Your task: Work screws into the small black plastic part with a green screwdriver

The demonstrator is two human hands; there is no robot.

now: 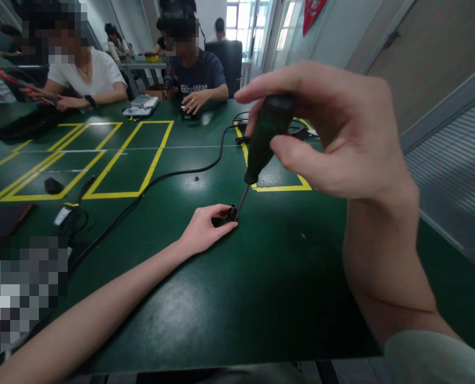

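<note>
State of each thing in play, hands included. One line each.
right hand: gripping the screwdriver
screwdriver: tilted, tip down by the small black part; contact unclear
left hand: low, pinching the part
small black part: tube end up
black cable: lying in curves on the green table

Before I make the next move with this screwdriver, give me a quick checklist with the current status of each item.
1. Screwdriver held: ok, its handle is between the thumb and fingers of the right hand.
2. Small dark part steadied: ok, pinched between thumb and fingers of the left hand.
3. Shaft upright: not ok, it leans, with the handle up and to the right.
4. Tip seated: cannot tell; the shaft's lower end is right by the part, but contact is too small to make out.
5. Black cable away from the part: ok, it runs across the green table beyond the left hand.
</note>
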